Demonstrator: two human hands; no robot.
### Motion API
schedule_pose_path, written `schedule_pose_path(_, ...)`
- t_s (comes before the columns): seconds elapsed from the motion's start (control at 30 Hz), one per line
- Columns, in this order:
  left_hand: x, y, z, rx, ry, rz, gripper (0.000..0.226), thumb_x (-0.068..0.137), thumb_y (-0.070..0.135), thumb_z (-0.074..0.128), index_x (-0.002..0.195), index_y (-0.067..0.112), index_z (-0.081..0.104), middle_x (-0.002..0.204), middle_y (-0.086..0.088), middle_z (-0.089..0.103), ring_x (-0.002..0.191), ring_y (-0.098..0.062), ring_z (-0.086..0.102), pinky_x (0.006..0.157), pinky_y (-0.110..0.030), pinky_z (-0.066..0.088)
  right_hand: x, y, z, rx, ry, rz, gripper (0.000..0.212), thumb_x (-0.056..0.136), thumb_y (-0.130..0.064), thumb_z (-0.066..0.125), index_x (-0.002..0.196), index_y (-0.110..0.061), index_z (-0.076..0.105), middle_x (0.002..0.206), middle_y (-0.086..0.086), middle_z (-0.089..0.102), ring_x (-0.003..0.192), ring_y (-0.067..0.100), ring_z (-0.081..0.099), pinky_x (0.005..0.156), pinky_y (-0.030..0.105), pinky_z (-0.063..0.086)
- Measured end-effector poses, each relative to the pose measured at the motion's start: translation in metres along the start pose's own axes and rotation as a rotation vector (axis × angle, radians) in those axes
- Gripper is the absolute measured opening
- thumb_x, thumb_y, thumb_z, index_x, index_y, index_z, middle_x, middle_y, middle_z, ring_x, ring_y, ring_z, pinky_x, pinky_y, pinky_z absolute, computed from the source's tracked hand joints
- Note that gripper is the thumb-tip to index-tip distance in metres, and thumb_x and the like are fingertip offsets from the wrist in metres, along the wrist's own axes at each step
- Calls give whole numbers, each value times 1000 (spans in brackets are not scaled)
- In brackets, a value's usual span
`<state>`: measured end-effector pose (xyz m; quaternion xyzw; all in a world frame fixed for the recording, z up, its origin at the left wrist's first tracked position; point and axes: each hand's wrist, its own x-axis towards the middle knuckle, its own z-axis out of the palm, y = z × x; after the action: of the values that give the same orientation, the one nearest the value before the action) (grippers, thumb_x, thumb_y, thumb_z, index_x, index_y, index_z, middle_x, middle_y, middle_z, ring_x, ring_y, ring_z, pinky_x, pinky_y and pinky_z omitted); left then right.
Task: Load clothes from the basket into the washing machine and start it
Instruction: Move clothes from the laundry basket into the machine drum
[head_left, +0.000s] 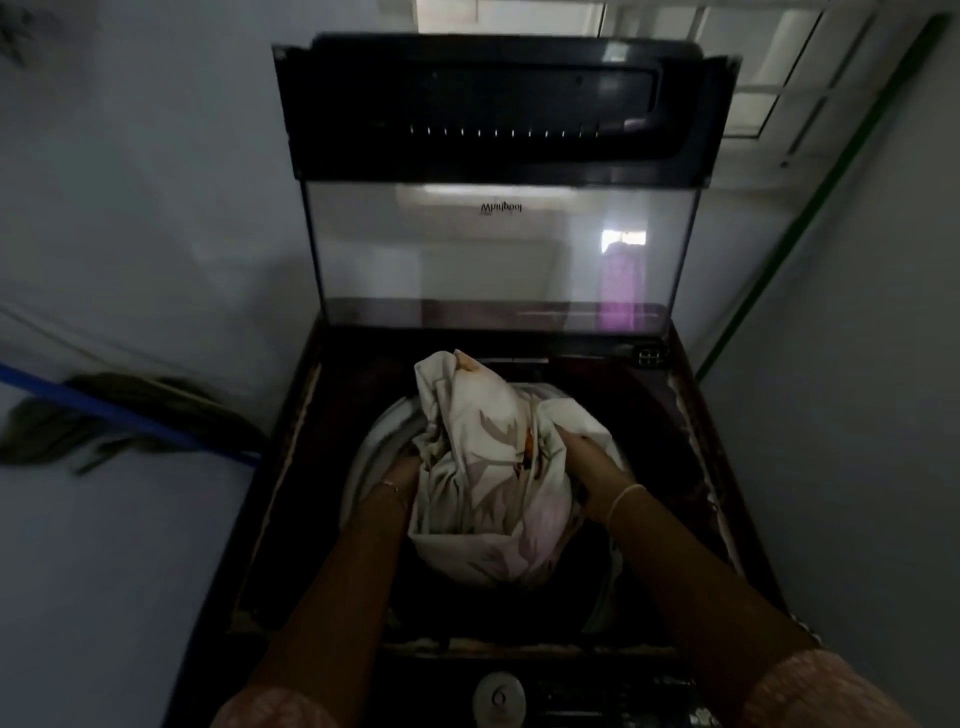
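A dark top-loading washing machine (691, 467) stands in front of me with its glass lid (493, 249) raised upright. A large bundle of pale, flower-printed cloth (493, 467) sits in the mouth of the drum (379, 431), bulging above the rim. My left hand (405, 470) is buried in the cloth's left side. My right hand (584, 454) grips its right side, fingers sunk into the folds. A round dial (498, 696) shows on the panel at the near edge. The basket is out of view.
Pale walls close in on both sides. A blue-handled broom (104, 410) leans against the left wall. A green pole (810, 208) runs up the right wall, and a window (769, 67) is above right.
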<state>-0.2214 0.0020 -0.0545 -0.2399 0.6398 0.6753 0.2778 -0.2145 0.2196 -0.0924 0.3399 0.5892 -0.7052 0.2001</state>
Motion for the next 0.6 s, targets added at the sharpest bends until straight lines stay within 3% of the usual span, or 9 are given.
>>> schedule_pose_path(0.1, 24, -23, 4, -72, -25, -58, 34, 99, 39, 45, 120, 15, 57, 105, -9, 60, 89, -25, 54, 81, -32, 47, -21, 1, -3, -37, 16, 17, 83, 50, -55, 84, 120, -14, 63, 112, 14, 68, 99, 33, 65, 87, 46, 54)
schedule_pose_path(0.17, 43, -37, 0, 2, -19, -86, 48, 92, 57, 46, 122, 22, 57, 116, -10, 61, 103, -29, 57, 86, -38, 51, -22, 6, -8, -85, -1, 62, 56, 71, -36, 78, 119, -14, 60, 109, 16, 66, 94, 34, 64, 73, 43, 57)
schedule_pose_path(0.23, 69, -54, -3, 81, -24, -95, 62, 90, 64, 39, 128, 18, 56, 130, -12, 58, 119, -30, 53, 106, -45, 41, -16, 13, -14, -109, 1, 95, 40, 81, -22, 72, 116, -9, 59, 100, 18, 66, 81, 31, 64, 55, 34, 57)
schedule_pose_path(0.27, 88, -66, -7, 104, -6, -88, 63, 92, 62, 37, 129, 14, 56, 131, -14, 58, 121, -31, 53, 109, -46, 38, -10, 17, -17, -126, 9, 98, 40, 83, -18, 70, 118, -5, 59, 100, 19, 66, 81, 32, 65, 56, 34, 57)
schedule_pose_path(0.33, 104, -87, -6, 166, -14, -57, 60, 93, 53, 47, 131, 7, 55, 132, -17, 57, 123, -33, 53, 109, -45, 39, -4, 22, -19, -191, 41, 68, 43, 82, -16, 69, 121, 0, 59, 107, 21, 67, 91, 35, 66, 72, 39, 58)
schedule_pose_path(0.43, 68, -77, 7, 418, -84, 44, 86, 64, 52, 72, 134, 7, 52, 140, -11, 49, 130, -29, 46, 111, -39, 36, 5, 26, -19, -360, 103, -37, 37, 85, -11, 64, 120, 1, 60, 116, 21, 63, 106, 36, 61, 89, 40, 52)
schedule_pose_path(0.53, 43, -63, 15, 775, -193, -4, 62, 83, 23, 69, 139, 7, 46, 143, -13, 42, 132, -29, 42, 110, -32, 36, 12, 32, -16, -478, 62, -160, 34, 83, -8, 65, 116, 3, 63, 109, 13, 64, 107, 30, 60, 90, 31, 46)
schedule_pose_path(0.6, 40, -63, 19, 893, -282, -33, 49, 91, 11, 61, 139, 11, 47, 141, -14, 47, 126, -26, 49, 105, -29, 40, 18, 39, -14, -616, -37, -205, 55, 73, -26, 72, 119, 2, 62, 115, 13, 63, 112, 29, 58, 91, 28, 44)
